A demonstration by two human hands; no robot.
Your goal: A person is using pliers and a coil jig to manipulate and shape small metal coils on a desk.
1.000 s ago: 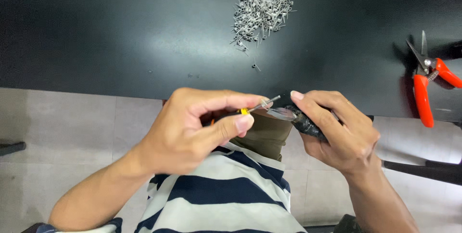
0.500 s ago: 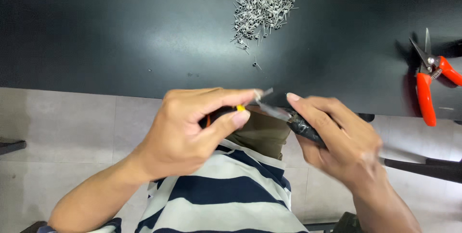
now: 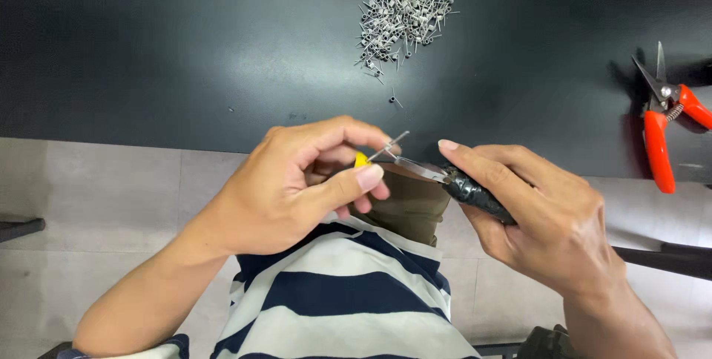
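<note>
The left hand (image 3: 297,188) is curled closed, its thumb and forefinger pinching a small tool with a yellow tip (image 3: 361,159); a thin metal pin (image 3: 393,142) sticks out from the fingertips and points up and to the right, toward the table edge. Just beside it, the right hand (image 3: 541,214) is closed around a black-wrapped handle (image 3: 475,190), forefinger stretched along the top. The handle's long axis runs from lower right to upper left, and its thin metal tip (image 3: 419,168) meets the pin between the two hands. Both hands hang in the air in front of the table edge, over the lap and the striped shirt (image 3: 348,300), with open room on each side. Beyond the hands lies the black table (image 3: 185,47). On it, far above the left hand, is one heap of many small metal pins (image 3: 404,7), too many to count, and a few loose ones nearer. Well to the right of the right hand lies one pair of orange-handled snips (image 3: 660,129), blades pointing away.
</note>
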